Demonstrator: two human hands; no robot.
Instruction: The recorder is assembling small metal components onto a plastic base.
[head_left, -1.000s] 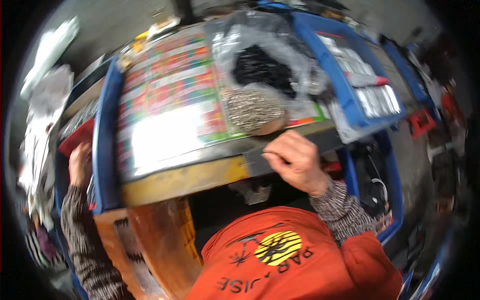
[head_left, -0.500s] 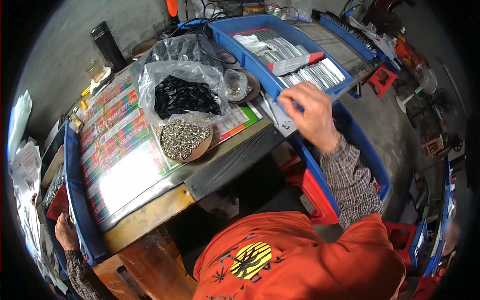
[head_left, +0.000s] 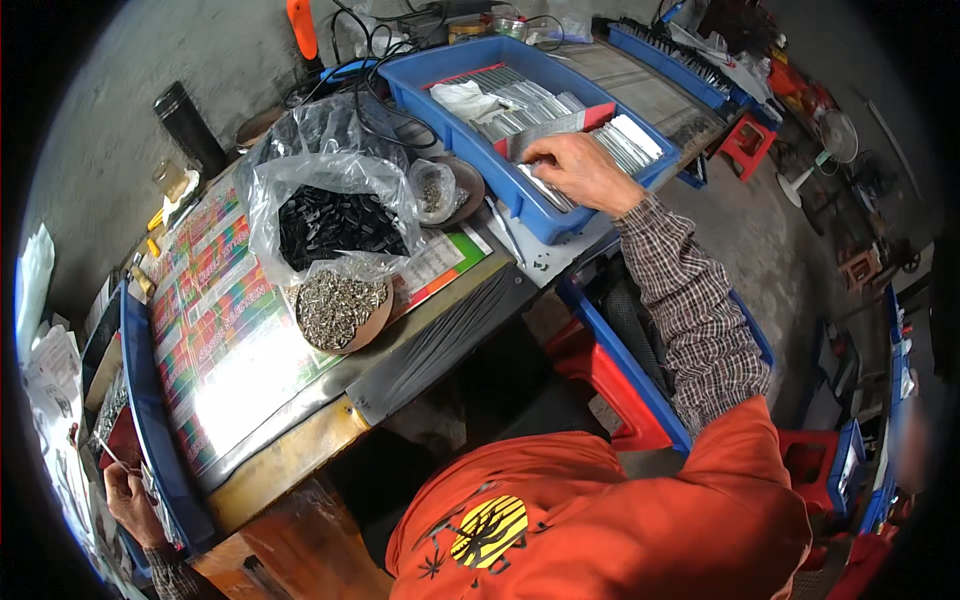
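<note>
At the far left my left hand (head_left: pixel 135 508) is closed on a thin, light-coloured strip (head_left: pixel 109 452), beside the raised wall of a blue bin (head_left: pixel 150 400). My right hand (head_left: pixel 582 170) reaches into a large blue tray (head_left: pixel 548 225), fingers curled down at the flat silvery metal strips (head_left: pixel 548 188) in its near section. Whatever its fingertips pinch is hidden. A red-and-grey divider (head_left: pixel 555 130) separates these from more metal strips (head_left: pixel 515 110) behind, where a crumpled white cloth (head_left: pixel 465 100) lies.
A clear bag (head_left: pixel 265 235) of small black parts (head_left: pixel 340 222) stands on the table. Before it is a round dish (head_left: pixel 372 328) of small metal pieces (head_left: pixel 335 308). A black flask (head_left: pixel 190 128) stands at the back left. Below my right arm are another blue bin (head_left: pixel 635 375) and a red stool (head_left: pixel 610 395).
My right hand has moved down and left, from above the tray's near edge into the strips. My left hand has risen slightly from the bin, and a thin strip now shows in it.
</note>
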